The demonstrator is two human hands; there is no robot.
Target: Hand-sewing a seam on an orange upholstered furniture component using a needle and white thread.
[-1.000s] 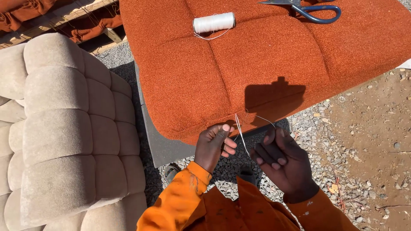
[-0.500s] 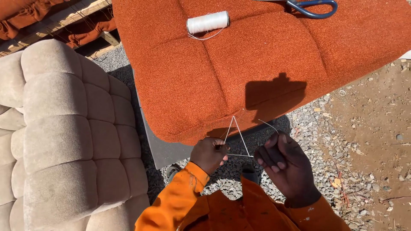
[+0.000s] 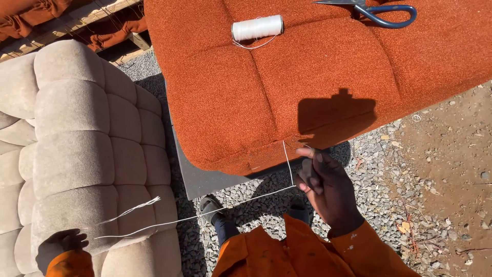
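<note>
An orange tufted cushion lies in front of me on a grey board. A white thread comes out of its near edge, bends at my right hand and runs taut to my left hand at the lower left. My right hand pinches the thread just below the cushion's edge. My left hand is closed on the thread's far end, over the beige cushion. A white thread spool and blue-handled scissors rest on top of the orange cushion.
A beige tufted cushion fills the left side. Grey gravel and bare dirt cover the ground to the right. My dark shoes stand below the board. Orange fabric and wooden slats lie at the top left.
My left hand has swung from beside my right hand far out to the lower left, drawing the thread long and taut. My right hand stays by the cushion's edge.
</note>
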